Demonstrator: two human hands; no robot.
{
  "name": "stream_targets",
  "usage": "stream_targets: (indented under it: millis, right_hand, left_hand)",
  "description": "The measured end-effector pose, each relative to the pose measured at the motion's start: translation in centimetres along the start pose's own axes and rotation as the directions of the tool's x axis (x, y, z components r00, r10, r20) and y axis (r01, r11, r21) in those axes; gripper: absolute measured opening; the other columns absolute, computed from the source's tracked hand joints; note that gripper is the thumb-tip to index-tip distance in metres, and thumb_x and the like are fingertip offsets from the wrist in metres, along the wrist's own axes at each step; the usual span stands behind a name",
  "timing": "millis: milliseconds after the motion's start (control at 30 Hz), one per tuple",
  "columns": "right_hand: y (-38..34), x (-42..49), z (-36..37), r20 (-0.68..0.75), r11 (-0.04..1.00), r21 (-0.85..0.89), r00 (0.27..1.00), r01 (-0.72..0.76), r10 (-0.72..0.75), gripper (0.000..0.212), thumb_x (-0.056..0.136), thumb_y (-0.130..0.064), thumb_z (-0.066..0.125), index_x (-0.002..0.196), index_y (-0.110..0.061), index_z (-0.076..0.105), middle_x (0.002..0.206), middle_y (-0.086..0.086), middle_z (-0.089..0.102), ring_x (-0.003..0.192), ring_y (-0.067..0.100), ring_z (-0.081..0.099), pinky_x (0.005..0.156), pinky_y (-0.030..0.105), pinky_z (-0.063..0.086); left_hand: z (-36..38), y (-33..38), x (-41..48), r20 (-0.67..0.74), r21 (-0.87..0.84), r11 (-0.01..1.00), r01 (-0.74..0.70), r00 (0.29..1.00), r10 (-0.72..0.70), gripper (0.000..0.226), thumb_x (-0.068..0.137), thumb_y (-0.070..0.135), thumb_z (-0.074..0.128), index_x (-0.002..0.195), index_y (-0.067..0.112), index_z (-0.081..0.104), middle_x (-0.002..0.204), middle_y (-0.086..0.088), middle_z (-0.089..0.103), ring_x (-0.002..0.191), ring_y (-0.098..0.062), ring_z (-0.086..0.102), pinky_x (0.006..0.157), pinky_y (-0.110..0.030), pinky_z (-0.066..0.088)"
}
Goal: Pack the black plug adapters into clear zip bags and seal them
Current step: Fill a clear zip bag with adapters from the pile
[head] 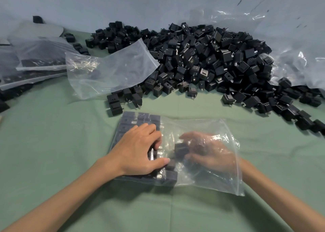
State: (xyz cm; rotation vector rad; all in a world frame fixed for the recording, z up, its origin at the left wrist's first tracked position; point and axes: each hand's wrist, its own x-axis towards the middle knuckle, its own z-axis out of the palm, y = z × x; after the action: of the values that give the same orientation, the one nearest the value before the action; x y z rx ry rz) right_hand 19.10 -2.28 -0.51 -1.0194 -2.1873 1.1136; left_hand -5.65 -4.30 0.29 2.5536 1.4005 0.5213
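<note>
Gripping one adapter (181,150), one bag (218,128), two hands (139,149) (211,154)

Open at lower left and bottom over bare green cloth surface (52,143). Blocked across upper centre and right by a heap of black cube-shaped plug adapters (202,59). Crowded at upper left with a slack clear zip bag (112,69) and stacked filled clear bags (35,64).

**A:** What can be seen of the person?

**B:** Only two arms, coming in from the bottom edge. The left forearm (70,193) and the right forearm (281,194) are bare from wrist to picture edge.

**A:** And the hands?

**B:** The left hand (139,149) is bare, with a short, plain thumbnail (166,160). The right hand (209,154) is bare too, but shows only hazily, so finer detail cannot be told.
</note>
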Motion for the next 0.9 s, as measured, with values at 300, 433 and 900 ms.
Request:
stream_targets:
  millis: [300, 433, 900]
  right_hand:
    - [-0.5, 1.3, 2.1, 0.011, 0.976, -0.158, 0.989, 0.148, -0.148, 0.032, 0.086, -0.007, 0.068, 0.118, -0.007, 0.066, 0.100, 0.009, 0.071, 0.088, 0.018, 0.067, 0.078, 0.030, 0.054]
    - [-0.6, 1.2, 2.0, -0.050, 0.974, 0.207, 0.994, -0.090, 0.102, 0.016, 0.082, -0.001, 0.071, 0.097, 0.000, 0.070, 0.087, 0.011, 0.071, 0.080, 0.021, 0.069, 0.076, 0.034, 0.056]
    - [4.3, 0.9, -16.0, -0.499, 0.810, -0.314, 0.812, -0.495, 0.302, 0.029, 0.085, 0.003, 0.064, 0.107, -0.014, 0.070, 0.113, 0.008, 0.069, 0.080, 0.016, 0.064, 0.067, 0.011, 0.046]
  left_hand:
    - [0.2, -0.1, 0.0, -0.019, 0.011, 1.000, -0.004, 1.000, 0.004, 0.040, 0.075, 0.067, 0.051, 0.073, 0.028, 0.038, 0.076, 0.016, 0.036, 0.073, -0.009, 0.035, 0.068, -0.022, 0.027]
    - [0.5, 0.0, 0.2, -0.020, 0.037, 0.999, 0.022, 1.000, -0.021, 0.045, 0.077, 0.074, 0.044, 0.073, 0.030, 0.037, 0.075, 0.019, 0.034, 0.073, -0.006, 0.034, 0.067, -0.018, 0.027]
    - [1.2, -0.1, 0.5, -0.038, 0.127, 0.991, 0.044, 0.999, -0.039, 0.048, 0.082, 0.076, 0.029, 0.071, 0.030, 0.032, 0.073, 0.015, 0.029, 0.069, -0.010, 0.031, 0.066, -0.027, 0.027]
